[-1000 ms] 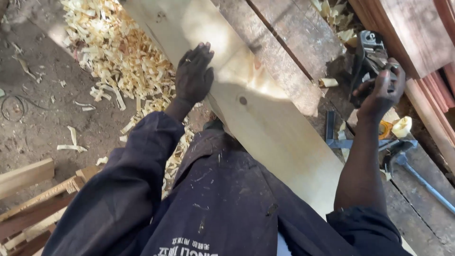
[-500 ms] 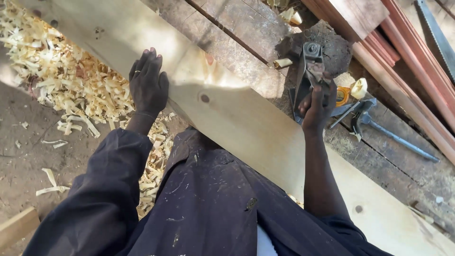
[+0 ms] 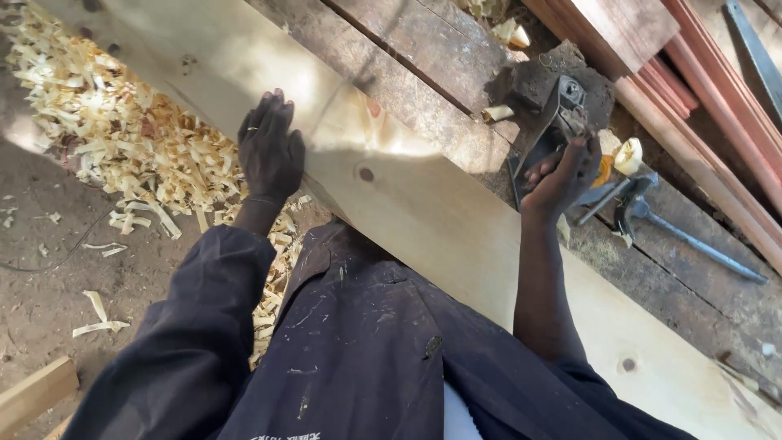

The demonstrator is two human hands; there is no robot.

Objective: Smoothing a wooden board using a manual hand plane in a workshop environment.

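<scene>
Outdoors, over packed dirt [image 3: 49,269] and a rough bench [image 3: 391,73] of dark, weathered planks. Held the plane [image 3: 554,122] in the right hand [image 3: 562,175], fingers wrapped shut round its rear end, thumb out of sight. Rested on the dark bench planks just past the far edge of the pale board [image 3: 423,212], not on the board itself, nose pointing away from the body. Could not tell whether the sole sat flat or tipped.

Lay flat on the pale board with the left hand [image 3: 269,151], palm down near the board's near edge, fingers straight and close together, gripping nothing. Ran slantwise along the near edge of the bench, smooth-faced, with dark knots showing.

Probably best handled so: kept the flat palm pressing the board down and well to the side of the plane's path; took a full, firm hold rather than a fingertip one; set the sole level on the wood before pushing; went gently over the knots, where the grain likely tears.

Beside the plane, toward the right end of the bench: a metal-handled tool [image 3: 692,240] and a small yellowish lump [image 3: 629,155], both near enough to snag an elbow. Beyond them, along the far right corner, reddish boards [image 3: 709,106] stacked on edge. Below the bench's near left side, a heap of curled shavings [image 3: 122,138] on the dirt, and an offcut [image 3: 32,395] farther out.
</scene>
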